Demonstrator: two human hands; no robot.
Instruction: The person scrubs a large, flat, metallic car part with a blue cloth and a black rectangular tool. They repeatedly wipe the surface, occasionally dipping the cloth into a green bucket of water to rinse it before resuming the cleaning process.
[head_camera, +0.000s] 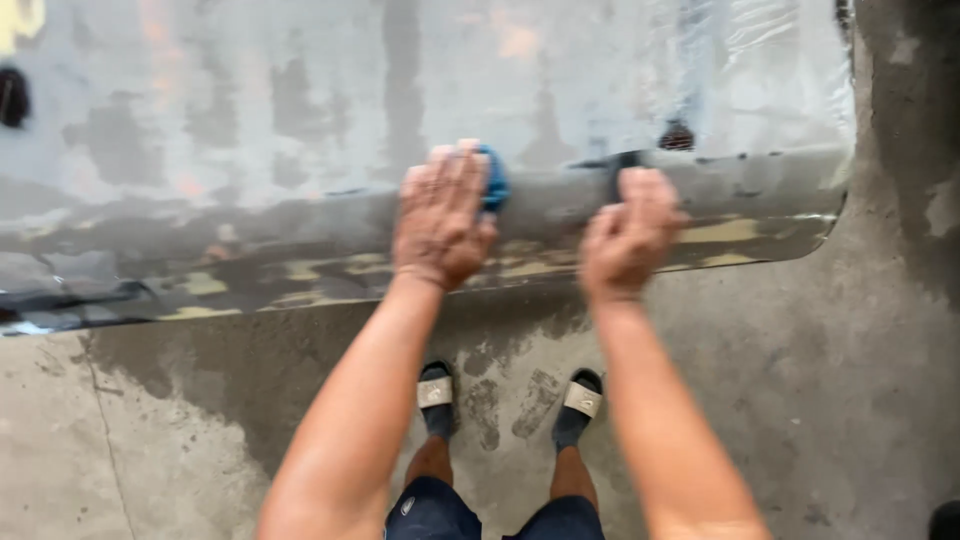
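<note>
left hand (441, 215) pressed flat on blue pad (493, 180) | right hand (630, 235) loosely curled, empty, against panel (300, 120) | panel patchy — sanding seemingly partway, lower edge left

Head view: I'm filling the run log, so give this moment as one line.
left hand: pressing blue pad on grey patchy car panel | right hand: on same panel | floor: wet concrete floor

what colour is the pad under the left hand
Blue; the pad peeks out beside the left hand in the head view.
</note>
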